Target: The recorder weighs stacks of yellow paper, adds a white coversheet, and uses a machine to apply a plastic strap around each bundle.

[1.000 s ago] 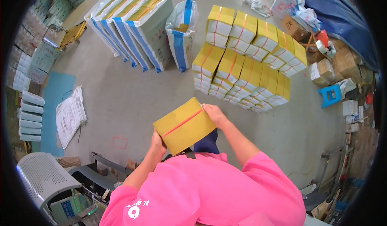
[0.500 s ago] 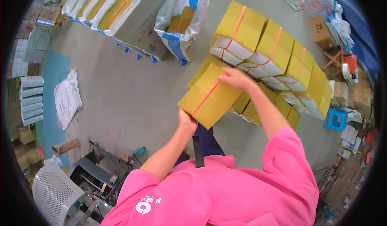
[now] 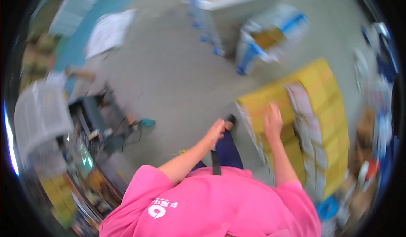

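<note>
The yellow bundle (image 3: 264, 103) is being seen on top of the stack of yellow bundles (image 3: 325, 122) standing on the grey floor (image 3: 169, 72), right of centre. The right hand (image 3: 272, 120) is being laid flat on it, fingers (image 3: 270, 108) spread open and gripping nothing. The left hand (image 3: 215, 131) is being held just beside the bundle's near edge; its fingers appear curled, but whether anything is being held cannot be told through the blur. A white plastic basket (image 3: 40, 114) is being shown well apart at the left.

Stacked bundles (image 3: 321, 110) lie right, a crate (image 3: 40, 114) left, seemingly floor (image 3: 169, 76) between
</note>
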`<state>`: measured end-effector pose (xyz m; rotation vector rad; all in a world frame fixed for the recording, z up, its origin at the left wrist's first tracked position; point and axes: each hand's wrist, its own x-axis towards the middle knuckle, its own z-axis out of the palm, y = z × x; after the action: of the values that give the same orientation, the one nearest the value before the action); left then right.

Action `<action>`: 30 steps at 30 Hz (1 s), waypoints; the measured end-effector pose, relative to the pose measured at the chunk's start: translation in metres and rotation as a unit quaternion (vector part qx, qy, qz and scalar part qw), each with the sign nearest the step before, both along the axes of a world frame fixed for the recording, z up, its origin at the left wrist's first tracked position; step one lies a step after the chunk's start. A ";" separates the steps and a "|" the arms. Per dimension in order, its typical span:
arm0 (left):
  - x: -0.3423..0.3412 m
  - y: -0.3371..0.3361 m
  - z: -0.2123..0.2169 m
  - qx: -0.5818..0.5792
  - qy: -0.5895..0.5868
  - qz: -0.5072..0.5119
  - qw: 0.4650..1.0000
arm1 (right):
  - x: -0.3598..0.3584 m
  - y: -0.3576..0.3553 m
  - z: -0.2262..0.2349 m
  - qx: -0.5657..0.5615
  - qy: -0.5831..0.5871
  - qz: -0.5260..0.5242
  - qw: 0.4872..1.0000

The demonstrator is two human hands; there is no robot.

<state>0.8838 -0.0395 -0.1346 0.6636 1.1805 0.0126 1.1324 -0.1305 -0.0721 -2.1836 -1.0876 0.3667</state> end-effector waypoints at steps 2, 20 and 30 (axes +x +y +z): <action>-0.075 -0.012 0.001 0.011 0.045 0.043 0.998 | -0.055 0.002 0.003 0.006 0.083 0.074 0.994; -0.591 -0.404 0.090 0.038 0.037 0.818 0.573 | -0.659 -0.011 -0.019 -0.254 0.164 0.711 0.634; -0.764 -0.421 0.079 0.099 0.042 0.847 0.521 | -0.897 0.009 -0.063 -0.291 0.051 0.844 0.447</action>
<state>0.1202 -0.4607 -0.0557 -0.5853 1.4947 1.8260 0.2353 -0.1213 -0.1355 -0.4011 -2.9964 1.8198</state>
